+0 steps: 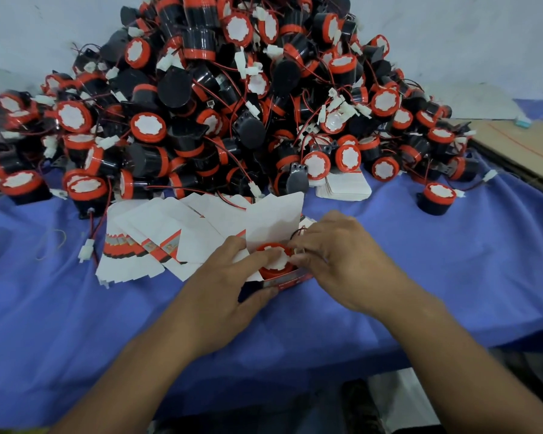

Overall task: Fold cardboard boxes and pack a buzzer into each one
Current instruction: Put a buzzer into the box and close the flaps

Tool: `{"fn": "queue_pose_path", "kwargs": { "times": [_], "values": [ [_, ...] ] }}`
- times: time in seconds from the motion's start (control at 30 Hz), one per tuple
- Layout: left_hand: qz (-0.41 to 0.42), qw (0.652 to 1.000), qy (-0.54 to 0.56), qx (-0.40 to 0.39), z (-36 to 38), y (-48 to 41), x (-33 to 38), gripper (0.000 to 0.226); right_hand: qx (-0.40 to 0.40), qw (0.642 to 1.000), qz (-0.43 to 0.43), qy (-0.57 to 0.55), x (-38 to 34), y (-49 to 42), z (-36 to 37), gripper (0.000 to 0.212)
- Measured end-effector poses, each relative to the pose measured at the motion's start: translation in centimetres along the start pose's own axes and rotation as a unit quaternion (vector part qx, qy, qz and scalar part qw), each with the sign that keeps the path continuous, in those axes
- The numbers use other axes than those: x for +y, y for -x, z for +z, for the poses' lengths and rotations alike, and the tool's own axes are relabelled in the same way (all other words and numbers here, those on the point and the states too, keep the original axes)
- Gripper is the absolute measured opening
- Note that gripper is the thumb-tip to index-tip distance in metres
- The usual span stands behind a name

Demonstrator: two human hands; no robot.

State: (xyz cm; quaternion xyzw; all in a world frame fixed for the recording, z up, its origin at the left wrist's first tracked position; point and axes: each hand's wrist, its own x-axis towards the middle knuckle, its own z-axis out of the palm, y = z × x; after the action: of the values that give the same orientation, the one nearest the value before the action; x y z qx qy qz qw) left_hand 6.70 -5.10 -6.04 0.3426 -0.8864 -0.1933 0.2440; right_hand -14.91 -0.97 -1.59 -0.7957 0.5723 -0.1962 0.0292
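Packing: left hand (229, 286) grips the small printed cardboard box (287, 279), right hand (336, 258) pinches the seated red-capped black buzzer (271, 260)'s wire (296, 232) at three o'clock, probably tucking it next.

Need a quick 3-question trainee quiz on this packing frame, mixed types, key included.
1. What round thing sits in the small printed cardboard box between the left hand and right hand?
2. True or false: the box's white lid flap is folded shut.
3. The heap of red-and-black plastic buzzers rests on: A blue cloth; B green mat; C bare metal.
Key: 1 a red-topped black plastic buzzer; 2 false, the flap stands open; 3 A.
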Motion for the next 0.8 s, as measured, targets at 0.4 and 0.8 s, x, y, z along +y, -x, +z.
{"fn": "queue_pose_path", "kwargs": {
  "times": [0.4, 0.8],
  "values": [
    [0.007, 1.0, -0.007, 0.004, 0.2, 0.0, -0.5, 0.051, 0.067, 0.931, 0.265, -0.241, 0.0, 0.0, 0.4, 0.031],
    [0.005, 1.0, -0.002, 0.004, 0.3, 0.0, -0.5, 0.053, 0.064, 0.933, 0.248, -0.254, 0.3, -0.2, 0.5, 0.026]
  ]
}}
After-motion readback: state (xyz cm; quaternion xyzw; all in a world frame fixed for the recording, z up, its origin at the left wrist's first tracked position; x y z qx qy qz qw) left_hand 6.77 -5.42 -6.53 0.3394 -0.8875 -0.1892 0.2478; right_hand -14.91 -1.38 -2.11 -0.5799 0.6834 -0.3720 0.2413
